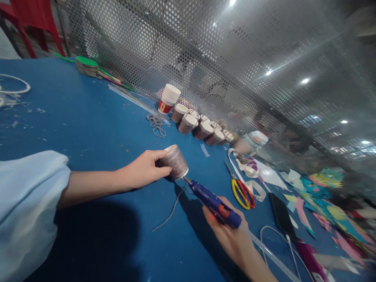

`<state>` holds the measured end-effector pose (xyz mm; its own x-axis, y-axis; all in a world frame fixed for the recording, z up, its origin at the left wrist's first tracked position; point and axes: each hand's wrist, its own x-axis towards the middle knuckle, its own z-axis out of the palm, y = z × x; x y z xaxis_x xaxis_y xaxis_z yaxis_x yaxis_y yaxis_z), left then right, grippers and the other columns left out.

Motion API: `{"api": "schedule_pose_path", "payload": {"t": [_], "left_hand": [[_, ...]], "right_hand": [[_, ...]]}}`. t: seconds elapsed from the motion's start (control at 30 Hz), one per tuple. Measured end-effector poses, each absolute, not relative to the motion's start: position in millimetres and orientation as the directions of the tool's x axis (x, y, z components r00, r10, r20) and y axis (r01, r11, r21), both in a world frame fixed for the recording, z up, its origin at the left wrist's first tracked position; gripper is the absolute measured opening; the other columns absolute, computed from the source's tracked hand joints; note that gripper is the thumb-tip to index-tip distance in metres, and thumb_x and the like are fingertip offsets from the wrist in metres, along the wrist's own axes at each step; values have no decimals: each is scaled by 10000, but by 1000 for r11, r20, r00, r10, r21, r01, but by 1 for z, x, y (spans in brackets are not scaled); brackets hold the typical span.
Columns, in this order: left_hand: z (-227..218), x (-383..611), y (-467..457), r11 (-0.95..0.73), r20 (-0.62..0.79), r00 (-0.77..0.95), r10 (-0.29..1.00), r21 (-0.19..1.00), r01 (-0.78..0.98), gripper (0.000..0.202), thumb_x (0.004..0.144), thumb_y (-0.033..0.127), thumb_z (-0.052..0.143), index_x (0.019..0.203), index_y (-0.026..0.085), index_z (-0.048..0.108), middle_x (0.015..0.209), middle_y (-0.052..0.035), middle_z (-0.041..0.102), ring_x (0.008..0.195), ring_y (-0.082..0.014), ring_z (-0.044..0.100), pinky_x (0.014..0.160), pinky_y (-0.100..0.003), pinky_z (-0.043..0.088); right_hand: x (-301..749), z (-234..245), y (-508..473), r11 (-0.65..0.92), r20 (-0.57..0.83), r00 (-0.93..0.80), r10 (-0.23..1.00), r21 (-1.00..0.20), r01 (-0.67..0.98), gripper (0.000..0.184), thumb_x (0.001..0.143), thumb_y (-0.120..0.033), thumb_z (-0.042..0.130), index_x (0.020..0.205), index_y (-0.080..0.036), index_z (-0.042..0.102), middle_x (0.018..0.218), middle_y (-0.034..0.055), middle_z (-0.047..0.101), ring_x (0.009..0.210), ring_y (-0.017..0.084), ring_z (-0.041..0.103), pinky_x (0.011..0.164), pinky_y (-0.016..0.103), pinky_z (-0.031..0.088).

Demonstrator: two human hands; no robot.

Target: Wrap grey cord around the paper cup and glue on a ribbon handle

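My left hand [149, 168] is closed around a paper cup [175, 162] wound in grey-brown cord, tilted on its side above the blue table. A loose tail of cord [173, 209] trails from the cup's base onto the tabletop. In my right hand [227, 231] is a dark blue hot glue gun [208, 197], with a long clear glue stick [273, 250] sticking out of its back. The gun's metal nozzle meets the lower rim of the cup, or comes very close to it. A red light glows near my fingers.
Several cord-wrapped cups [202, 129] and a stack of white paper cups [169, 98] line the perforated metal screen [164, 43]. Scissors [242, 192], a measuring tape [255, 190], a phone [281, 215] and colourful paper scraps [331, 211] lie to the right. Coiled cord [156, 125] sits behind my left hand.
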<state>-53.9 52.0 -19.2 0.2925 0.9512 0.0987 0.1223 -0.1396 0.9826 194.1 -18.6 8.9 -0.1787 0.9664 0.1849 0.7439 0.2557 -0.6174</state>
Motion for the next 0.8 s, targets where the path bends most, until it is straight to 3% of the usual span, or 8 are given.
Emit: {"api": "schedule_pose_path", "payload": {"t": [0.23,0.53,0.8], "left_hand": [[-18,-54,51,-149,102,300,949,979,139,212,718,238,546,861,152,677,795,-15,669,762,-187,619,701,-293,498],[-21,-53,52,-143,105,324,940,985,97,233,714,222,550,887,149,687,853,-23,693,799,-187,637,755,-300,514],[-18,-54,50,-107,84,326,942,993,54,215,681,195,557,852,160,683,792,-11,681,754,-169,625,680,-266,501]], "right_hand": [[198,5,-18,374,229,-296,927,-587,718,104,831,-299,576,806,-203,604,599,-24,612,470,104,536,495,193,446],[200,4,-19,350,252,-247,936,-572,742,156,823,-354,585,775,-207,610,562,-29,578,441,101,508,449,191,429],[197,9,-20,235,206,-138,969,-583,778,176,800,-361,600,725,-202,609,552,-21,578,447,108,519,435,191,429]]}}
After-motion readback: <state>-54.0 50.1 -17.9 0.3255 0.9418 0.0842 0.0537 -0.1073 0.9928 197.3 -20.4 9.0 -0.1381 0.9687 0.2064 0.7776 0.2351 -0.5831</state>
